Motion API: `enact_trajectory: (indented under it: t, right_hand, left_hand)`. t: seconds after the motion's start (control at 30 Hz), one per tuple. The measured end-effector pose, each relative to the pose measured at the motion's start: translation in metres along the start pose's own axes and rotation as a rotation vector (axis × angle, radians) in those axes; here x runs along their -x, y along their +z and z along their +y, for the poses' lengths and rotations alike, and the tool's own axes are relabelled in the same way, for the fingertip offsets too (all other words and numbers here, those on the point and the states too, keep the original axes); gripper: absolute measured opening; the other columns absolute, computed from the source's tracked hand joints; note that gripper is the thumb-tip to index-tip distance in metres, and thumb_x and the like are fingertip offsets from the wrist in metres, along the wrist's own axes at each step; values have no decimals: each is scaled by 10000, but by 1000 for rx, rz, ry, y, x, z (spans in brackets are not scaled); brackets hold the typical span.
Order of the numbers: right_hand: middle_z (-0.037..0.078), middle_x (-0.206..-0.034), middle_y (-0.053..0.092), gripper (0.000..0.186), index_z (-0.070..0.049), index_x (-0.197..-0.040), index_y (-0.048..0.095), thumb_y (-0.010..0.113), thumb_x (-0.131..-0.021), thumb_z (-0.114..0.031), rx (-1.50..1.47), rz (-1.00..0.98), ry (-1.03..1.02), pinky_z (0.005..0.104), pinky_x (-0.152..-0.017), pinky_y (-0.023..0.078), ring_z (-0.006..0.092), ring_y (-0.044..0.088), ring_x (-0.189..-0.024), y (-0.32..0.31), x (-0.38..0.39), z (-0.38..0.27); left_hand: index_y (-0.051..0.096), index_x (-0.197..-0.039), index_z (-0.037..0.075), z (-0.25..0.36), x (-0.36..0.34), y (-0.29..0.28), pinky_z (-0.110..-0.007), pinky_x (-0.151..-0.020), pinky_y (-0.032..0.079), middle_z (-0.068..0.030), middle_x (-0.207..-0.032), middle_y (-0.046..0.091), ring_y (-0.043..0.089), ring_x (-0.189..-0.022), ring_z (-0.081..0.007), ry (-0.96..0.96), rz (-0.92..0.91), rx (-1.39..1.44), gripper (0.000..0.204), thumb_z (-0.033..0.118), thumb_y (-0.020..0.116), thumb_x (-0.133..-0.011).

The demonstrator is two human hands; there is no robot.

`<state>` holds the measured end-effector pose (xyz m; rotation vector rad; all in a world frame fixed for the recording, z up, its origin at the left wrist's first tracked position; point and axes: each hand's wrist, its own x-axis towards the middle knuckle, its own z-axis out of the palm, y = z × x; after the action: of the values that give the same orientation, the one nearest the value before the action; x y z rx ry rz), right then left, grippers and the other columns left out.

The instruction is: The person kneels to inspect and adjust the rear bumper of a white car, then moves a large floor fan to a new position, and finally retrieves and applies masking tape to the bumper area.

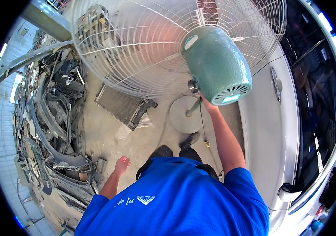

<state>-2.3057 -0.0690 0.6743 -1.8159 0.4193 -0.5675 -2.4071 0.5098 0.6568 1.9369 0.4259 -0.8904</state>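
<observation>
diagonally forward-left, fan [217, 65] and long axis

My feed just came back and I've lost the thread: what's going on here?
A person in a blue shirt has their right hand up at a pedestal fan, just below its green motor; the grip is partly hidden. The left hand hangs free. The fan's round base rests on the floor, between a radiator on the left and a pale car on the right.

Your shirt [183, 204] is bright blue and short-sleeved. White markings [145, 201], one triangular, cross it. Your trousers [190, 154] and visible shoe [191, 139] are dark.
</observation>
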Motion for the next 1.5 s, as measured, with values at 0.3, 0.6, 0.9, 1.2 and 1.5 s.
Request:
enact_trajectory:
  t: [0.3, 0.6, 0.9, 1.2, 1.5]
  right_hand:
    - [108, -1173, 506, 472, -61, -1177, 474, 658, -764, -194, 108, -124, -30, 384, -927, 380, 231, 470, -1080, -14, 15, 21]
    - [116, -1204, 496, 499, -51, -1203, 453, 655, -767, -185, 195, -179, 35, 395, -960, 364, 240, 461, -1119, -28, 29, 12]
    - [125, -1234, 487, 527, -41, -1229, 432, 652, -770, -177, 395, -262, -62, 405, -992, 348, 249, 452, -1158, -11, 20, 27]
    - [106, -1099, 575, 411, -29, -1140, 517, 648, -767, -141, -179, 72, 76, 366, -865, 439, 220, 540, -1009, -10, 2, -58]
    - [160, -842, 661, 243, 13, -935, 620, 642, -750, -143, -68, 165, 77, 365, -721, 471, 253, 637, -815, -50, -26, -47]
  left_hand:
    - [610, -858, 89, 54, -22, 46, -295, -683, 483, -40, -790, 653, 616, -739, -153, 13, -232, -627, 182, 265, 565, -849]
    - [570, -794, 69, 108, -127, 14, -275, -567, 458, -28, -697, 612, 566, -613, -122, 140, -83, -182, 86, 141, 550, -836]
    - [564, -787, 78, 123, -94, 52, -266, -557, 448, -24, -688, 605, 558, -609, -115, 150, -72, -241, 70, 129, 546, -832]
    - [590, -818, 44, 83, 0, 108, -291, -644, 479, -60, -736, 628, 599, -693, -150, 289, -34, -451, 137, 174, 609, -781]
    - [617, -903, 34, 19, 33, 121, -318, -698, 488, -103, -828, 659, 636, -776, -193, 64, -115, -713, 325, 339, 590, -794]
